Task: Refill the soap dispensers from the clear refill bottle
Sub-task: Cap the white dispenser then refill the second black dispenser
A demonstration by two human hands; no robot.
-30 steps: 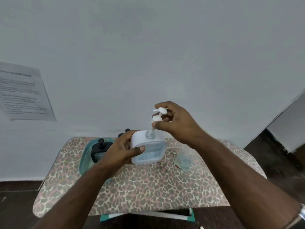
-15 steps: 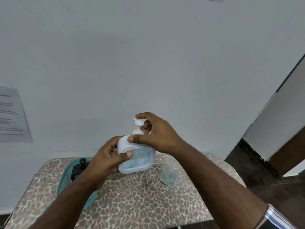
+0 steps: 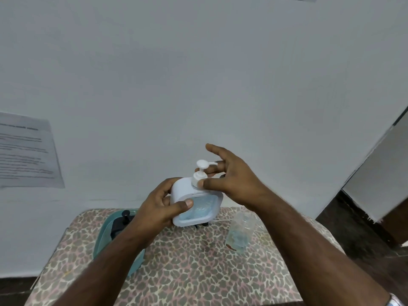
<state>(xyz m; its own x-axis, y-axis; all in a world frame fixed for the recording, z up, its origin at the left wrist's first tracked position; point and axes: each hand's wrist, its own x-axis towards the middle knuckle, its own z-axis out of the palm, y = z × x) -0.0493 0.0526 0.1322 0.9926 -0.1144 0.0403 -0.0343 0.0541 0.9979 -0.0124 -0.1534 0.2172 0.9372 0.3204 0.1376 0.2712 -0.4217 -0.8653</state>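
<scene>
Your left hand [image 3: 161, 208] holds the white soap dispenser [image 3: 196, 203] up above the counter [image 3: 198, 268], wrapped around its left side with the thumb pressed across the front face, just beside the pale blue window. The dispenser sits upright in that grip, clear of the leopard-print surface below it.

Your right hand [image 3: 234, 180] is at the dispenser's top right. Its thumb touches the collar at the base of the white pump [image 3: 201, 171], and one finger lies behind the pump's nozzle, while the remaining fingers are spread wide and lifted away. So this hand is mostly open, pinching lightly at the pump neck rather than closed around anything.

The clear refill bottle [image 3: 239, 234] stands on the counter to the lower right of the dispenser, under your right forearm and well apart from both hands; a little bluish liquid shows in its bottom.

To the lower left of the dispenser, a teal tray [image 3: 103, 239] rests on the counter with a dark pump dispenser [image 3: 120, 224] in it, partly hidden by your left wrist.
</scene>
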